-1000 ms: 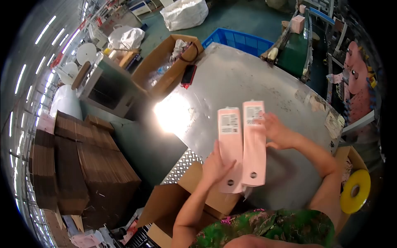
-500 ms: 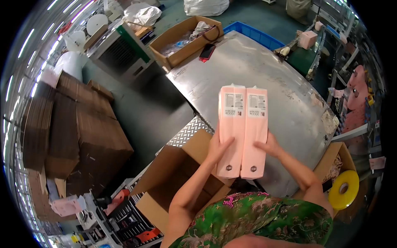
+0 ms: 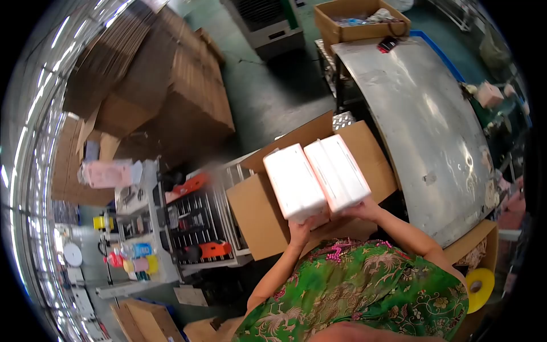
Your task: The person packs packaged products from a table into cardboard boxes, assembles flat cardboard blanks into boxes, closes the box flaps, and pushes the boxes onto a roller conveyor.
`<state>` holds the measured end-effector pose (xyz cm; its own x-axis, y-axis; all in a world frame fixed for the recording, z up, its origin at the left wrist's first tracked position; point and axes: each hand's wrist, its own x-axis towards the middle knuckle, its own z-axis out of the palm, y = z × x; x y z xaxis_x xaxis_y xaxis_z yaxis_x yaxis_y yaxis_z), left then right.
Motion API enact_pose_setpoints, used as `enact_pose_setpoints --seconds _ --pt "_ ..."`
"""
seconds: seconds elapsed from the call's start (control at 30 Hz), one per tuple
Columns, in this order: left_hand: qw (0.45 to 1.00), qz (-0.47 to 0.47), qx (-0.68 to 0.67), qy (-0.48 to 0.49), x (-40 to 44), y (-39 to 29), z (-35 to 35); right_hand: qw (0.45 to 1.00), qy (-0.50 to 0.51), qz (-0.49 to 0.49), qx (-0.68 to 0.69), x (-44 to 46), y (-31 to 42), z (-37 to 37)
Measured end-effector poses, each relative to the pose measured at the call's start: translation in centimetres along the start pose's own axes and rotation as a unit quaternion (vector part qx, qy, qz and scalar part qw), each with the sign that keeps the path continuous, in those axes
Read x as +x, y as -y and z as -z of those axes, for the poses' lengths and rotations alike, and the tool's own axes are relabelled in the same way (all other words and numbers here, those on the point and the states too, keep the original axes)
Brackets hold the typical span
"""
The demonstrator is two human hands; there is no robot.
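Observation:
Two wrapped packs, white on the faces turned up and pink along their sides, are held side by side over an open cardboard box [image 3: 259, 214]. My left hand [image 3: 300, 231] grips the near end of the left pack [image 3: 293, 181]. At the near end of the right pack [image 3: 337, 171], my right hand [image 3: 364, 210] is closed on its lower corner. The packs hide most of the box's inside; its flaps stand spread out around them.
A metal table [image 3: 433, 137] is at the right, with a phone [image 3: 387, 44] and a carton [image 3: 362, 25] at its far end. Stacked flat cardboard [image 3: 171, 85] stands at the upper left. A roller conveyor [image 3: 208, 214] lies left of the box, yellow tape [image 3: 480, 289] at the lower right.
The view has swung left. Both hands have carried the two packs from above the metal table to above the open box, and the packs have tipped so their white faces show.

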<state>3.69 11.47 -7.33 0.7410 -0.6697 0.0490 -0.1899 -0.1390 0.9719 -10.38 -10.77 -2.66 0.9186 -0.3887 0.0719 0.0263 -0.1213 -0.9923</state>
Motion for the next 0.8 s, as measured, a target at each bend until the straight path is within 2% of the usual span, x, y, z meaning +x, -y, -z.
enact_pose_setpoints --seconds 0.03,0.07,0.1,0.17,0.23,0.27,0.3,0.37,0.4,0.5,0.57,0.6,0.63,0.7,0.77,0.8 --pt "1.000 -0.014 -0.001 -0.025 0.2 0.5 0.0 0.998 0.017 -0.044 0.043 0.6 -0.6 -0.6" --pt "0.985 0.058 -0.142 -0.085 0.4 1.9 -1.0 0.992 0.045 -0.116 -0.023 1.1 -1.2 -0.6" --pt "0.969 0.139 -0.187 -0.082 1.5 2.1 0.4 0.982 0.043 -0.166 -0.085 2.6 -1.1 -2.5" --pt "0.933 0.243 -0.247 -0.101 2.6 7.1 3.2 0.963 0.008 -0.201 -0.181 5.6 -6.5 -6.3" --pt "0.977 0.190 0.013 -0.093 1.6 9.0 4.4 0.935 0.098 -0.321 -0.116 6.7 -14.5 -8.1" --pt "0.974 0.155 0.144 -0.086 1.9 9.3 4.9 0.913 0.139 -0.375 -0.085 7.4 -17.5 -8.0" --pt "0.974 0.127 0.170 -0.085 1.6 8.3 5.7 0.898 0.178 -0.397 -0.067 7.0 -19.2 -8.0" --pt "0.968 0.075 0.226 -0.080 0.6 4.0 8.1 0.889 0.144 -0.407 -0.153 5.5 -19.7 -8.6" --pt "0.946 0.116 0.291 -0.080 -0.1 3.3 9.0 0.881 0.152 -0.420 -0.156 4.8 -20.1 -8.8" --pt "0.873 0.217 0.428 -0.084 -3.2 6.9 11.2 0.860 0.171 -0.443 -0.189 2.6 -20.7 -8.3" --pt "0.888 0.275 0.369 -0.022 -5.6 11.8 11.7 0.849 0.182 -0.434 -0.239 0.5 -23.3 -7.2" --pt "0.892 0.299 0.338 0.009 -6.1 13.2 11.5 0.841 0.207 -0.458 -0.201 0.2 -21.6 -6.6" --pt "0.958 0.237 0.161 0.032 -6.2 12.9 10.1 0.814 0.239 -0.504 -0.162 -0.5 -21.7 -6.5" --pt "0.956 0.242 0.164 0.031 -5.9 11.6 7.6 0.827 0.384 -0.398 -0.101 -1.1 -23.5 -8.1" --pt "0.962 0.163 0.215 0.033 -5.8 12.5 6.8 0.778 0.446 -0.431 -0.104 -1.0 -22.0 -9.4" --pt "0.947 0.233 0.222 0.016 -4.9 9.0 5.5 0.759 0.459 -0.451 -0.101 -1.1 -20.5 -9.4"
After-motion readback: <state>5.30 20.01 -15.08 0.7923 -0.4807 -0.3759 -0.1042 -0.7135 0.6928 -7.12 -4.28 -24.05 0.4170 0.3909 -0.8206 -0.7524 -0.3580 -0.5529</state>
